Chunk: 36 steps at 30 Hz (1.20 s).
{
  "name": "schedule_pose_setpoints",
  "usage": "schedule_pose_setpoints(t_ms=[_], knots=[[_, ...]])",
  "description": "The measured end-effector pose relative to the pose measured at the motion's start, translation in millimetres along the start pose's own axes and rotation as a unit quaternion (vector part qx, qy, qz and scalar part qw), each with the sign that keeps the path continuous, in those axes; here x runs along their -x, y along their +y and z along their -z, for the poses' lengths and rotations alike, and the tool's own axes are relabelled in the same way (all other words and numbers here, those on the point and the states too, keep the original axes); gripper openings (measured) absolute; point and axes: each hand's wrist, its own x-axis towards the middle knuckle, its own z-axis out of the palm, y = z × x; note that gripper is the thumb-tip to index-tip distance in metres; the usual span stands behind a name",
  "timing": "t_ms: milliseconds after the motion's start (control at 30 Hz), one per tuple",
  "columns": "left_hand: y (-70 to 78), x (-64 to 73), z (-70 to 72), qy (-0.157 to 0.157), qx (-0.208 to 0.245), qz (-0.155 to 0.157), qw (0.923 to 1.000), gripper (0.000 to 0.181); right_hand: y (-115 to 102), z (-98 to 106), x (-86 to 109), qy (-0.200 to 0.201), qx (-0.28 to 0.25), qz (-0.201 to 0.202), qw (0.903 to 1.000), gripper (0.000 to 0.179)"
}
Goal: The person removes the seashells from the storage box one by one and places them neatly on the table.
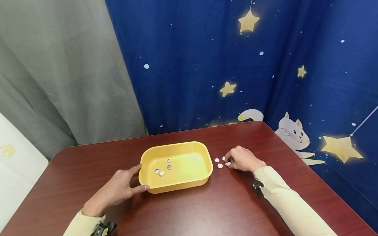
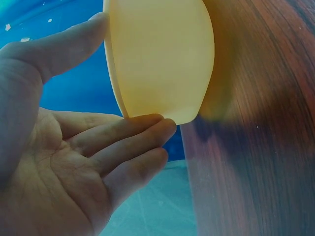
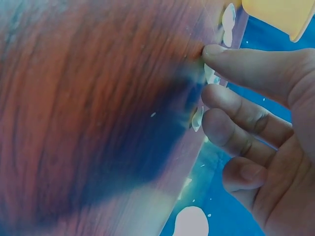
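Observation:
A yellow plastic tray (image 1: pixel 177 189) stands on the table with several small, shiny, clear gems (image 1: pixel 161 173) on its floor, toward the left. At the tray's left end is my left hand (image 1: pixel 116 186), thumb and fingers spread across the corners. In the left wrist view its fingers (image 2: pixel 135 130) touch the yellow wall and the thumb meets the rim. Right of the tray, my right hand (image 1: pixel 243 159) reaches down over a small cluster of loose gems (image 1: pixel 220 166). The right wrist view shows a gem (image 3: pixel 209 73) between thumb and index finger, which stand apart.
The dark red wooden table (image 1: pixel 189 209) has rounded far corners. Behind it hang a grey curtain (image 1: pixel 73 72) and a blue curtain (image 1: pixel 189 65) with stars and a white cat. A white surface (image 1: pixel 17 170) lies beyond the left edge.

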Motion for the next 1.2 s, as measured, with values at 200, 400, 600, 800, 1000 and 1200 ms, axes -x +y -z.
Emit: schedule_pose_setpoints(t_ms=[200, 400, 600, 800, 1000, 1200], knots=[[0.0, 1.4, 0.2, -0.004, 0.007, 0.004, 1.0, 0.089, -1, -1, -1.1, -0.006, -0.003, -0.008, 0.9999, 0.009], [-1.3, 2.4, 0.0, -0.003, 0.009, 0.005, 0.9999, 0.088, -3, 1, -1.7, -0.005, -0.003, 0.001, 1.0, 0.008], [-2.3, 3.8, -1.8, -0.001, 0.014, 0.002, 0.9999, 0.087, -6, 18, -3.4, 0.007, 0.01, 0.017, 0.9998, 0.013], [-1.8, 4.1, -2.0, 0.003, 0.01, 0.003, 0.9999, 0.086, -20, 50, -15.3, 0.014, 0.049, 0.05, 0.9974, 0.015], [-1.2, 1.9, -2.0, 0.011, 0.01, -0.011, 0.9998, 0.084, -52, 74, -37.1, 0.004, 0.078, 0.086, 0.9933, 0.014], [-0.7, 1.6, -0.1, 0.011, 0.002, -0.012, 0.9999, 0.083, -97, 83, -67.8, -0.008, 0.084, 0.152, 0.9848, 0.013]])
